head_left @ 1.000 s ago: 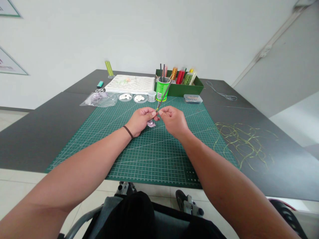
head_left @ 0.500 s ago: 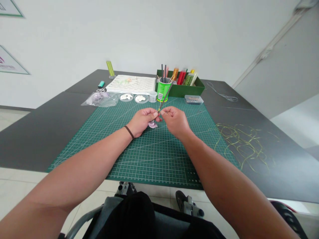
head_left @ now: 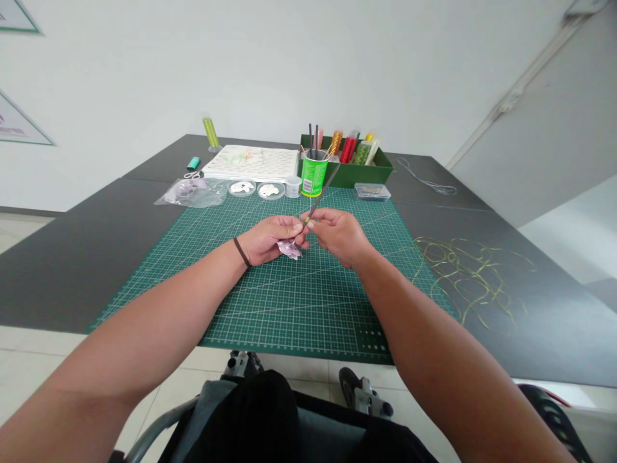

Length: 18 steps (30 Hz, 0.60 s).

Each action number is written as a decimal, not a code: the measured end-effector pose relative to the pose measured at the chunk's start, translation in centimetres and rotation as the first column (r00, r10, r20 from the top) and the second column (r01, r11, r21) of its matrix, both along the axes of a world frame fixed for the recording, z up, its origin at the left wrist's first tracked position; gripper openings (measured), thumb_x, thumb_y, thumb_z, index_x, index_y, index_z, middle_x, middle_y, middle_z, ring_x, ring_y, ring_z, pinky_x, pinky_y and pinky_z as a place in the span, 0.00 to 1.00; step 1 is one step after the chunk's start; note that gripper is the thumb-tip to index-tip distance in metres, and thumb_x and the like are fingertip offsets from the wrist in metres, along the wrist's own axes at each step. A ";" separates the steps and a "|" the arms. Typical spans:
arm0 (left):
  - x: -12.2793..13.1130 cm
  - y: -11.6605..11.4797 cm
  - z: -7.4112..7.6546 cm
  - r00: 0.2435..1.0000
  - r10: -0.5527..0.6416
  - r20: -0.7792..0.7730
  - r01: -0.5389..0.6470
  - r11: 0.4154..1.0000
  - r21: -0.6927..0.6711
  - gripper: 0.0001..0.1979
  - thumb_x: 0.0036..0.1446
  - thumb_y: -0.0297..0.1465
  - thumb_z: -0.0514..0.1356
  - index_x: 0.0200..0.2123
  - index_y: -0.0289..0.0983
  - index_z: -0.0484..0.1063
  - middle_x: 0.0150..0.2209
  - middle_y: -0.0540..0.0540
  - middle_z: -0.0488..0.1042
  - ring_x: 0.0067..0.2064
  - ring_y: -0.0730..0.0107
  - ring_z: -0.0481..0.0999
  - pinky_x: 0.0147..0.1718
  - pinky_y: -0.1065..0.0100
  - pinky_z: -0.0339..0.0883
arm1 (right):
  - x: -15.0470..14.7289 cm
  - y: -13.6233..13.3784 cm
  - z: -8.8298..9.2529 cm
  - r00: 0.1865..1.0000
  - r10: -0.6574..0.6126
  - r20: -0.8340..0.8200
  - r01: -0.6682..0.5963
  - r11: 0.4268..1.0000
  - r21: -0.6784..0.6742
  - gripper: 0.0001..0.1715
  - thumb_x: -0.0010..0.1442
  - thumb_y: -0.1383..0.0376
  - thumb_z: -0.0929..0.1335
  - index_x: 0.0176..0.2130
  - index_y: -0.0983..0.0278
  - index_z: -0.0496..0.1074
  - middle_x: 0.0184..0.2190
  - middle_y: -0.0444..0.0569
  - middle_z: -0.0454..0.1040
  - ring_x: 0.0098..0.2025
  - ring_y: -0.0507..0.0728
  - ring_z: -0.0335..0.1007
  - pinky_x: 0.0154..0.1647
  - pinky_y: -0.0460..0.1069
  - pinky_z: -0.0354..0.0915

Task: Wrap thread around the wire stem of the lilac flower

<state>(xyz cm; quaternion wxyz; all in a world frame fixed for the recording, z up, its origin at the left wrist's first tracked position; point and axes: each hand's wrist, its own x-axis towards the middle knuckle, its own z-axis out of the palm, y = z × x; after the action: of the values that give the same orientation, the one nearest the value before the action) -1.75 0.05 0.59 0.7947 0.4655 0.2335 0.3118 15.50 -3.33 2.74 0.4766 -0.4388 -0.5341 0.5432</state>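
Over the cutting mat [head_left: 289,308], my left hand [head_left: 270,239] is closed on a thin dark stick [head_left: 326,183], which slants up and to the right. A pale lilac flower [head_left: 290,249] hangs at the stick's lower end, just below the left fingers. My right hand [head_left: 340,235] pinches the same stick from the right, thumb and forefinger around it. A small yellow-green band [head_left: 307,219] shows on the stick between the two hands. The fingers partly hide where the stick meets the flower.
A green can [head_left: 314,179] holding sticks stands before a green box [head_left: 380,173] of coloured rolls. Left of it are a small tub [head_left: 292,187], two dishes of white pieces, a plastic bag [head_left: 193,193] and a white board [head_left: 255,164]. Tangled yellow-green cord [head_left: 467,276] lies at right.
The flower end has swung down and left, and more of the lilac petals show below my left hand. My right fingers have closed in around the stick at the yellow-green band.
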 end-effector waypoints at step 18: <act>1.1 -0.3 -0.4 0.964 0.229 -0.134 -0.188 0.947 0.262 0.11 0.57 0.32 0.65 0.32 0.36 0.65 0.22 0.50 0.74 0.28 0.69 0.78 0.26 0.71 0.67 | 0.1 0.8 -1.2 0.993 -0.063 0.104 0.065 0.998 -0.020 0.08 0.61 0.69 0.68 0.30 0.62 0.67 0.16 0.35 0.63 0.16 0.46 0.52 0.19 0.44 0.52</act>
<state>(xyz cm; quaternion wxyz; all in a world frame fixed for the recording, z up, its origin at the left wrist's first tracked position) -0.63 -0.24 0.18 0.6713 0.5573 0.3049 0.3818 15.57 -2.50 1.54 0.4605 -0.4887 -0.5371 0.5106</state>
